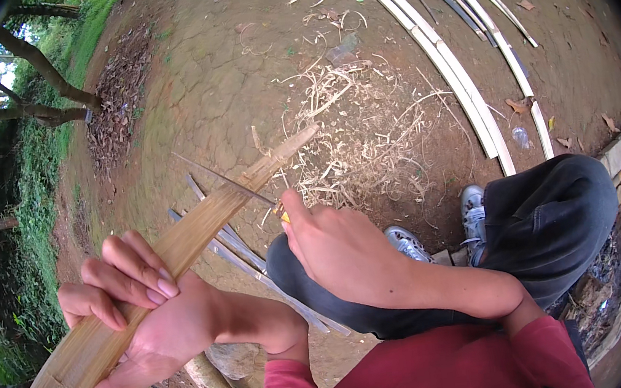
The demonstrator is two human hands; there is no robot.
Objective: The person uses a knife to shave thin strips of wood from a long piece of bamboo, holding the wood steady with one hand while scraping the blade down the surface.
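A long, flat bamboo strip (196, 228) runs slantwise from the lower left up to its tapered far end near the middle. My left hand (175, 317) is closed around its lower part, palm up, with the fingers curled over the edge. My right hand (351, 247) grips a knife (237, 185) whose yellow-orange handle is mostly hidden in the fist. The thin blade lies across the strip's upper face, its tip pointing to the upper left. Just past the blade, a thin curl (259, 142) stands up from the strip.
Pale shavings (353, 128) are heaped on the bare earth ahead. Long split strips (449, 63) lie at the upper right, and more strips (245, 255) lie beside my left knee. A brick-edged pit (612, 290) is at the right. Trees (44, 71) stand at the far left.
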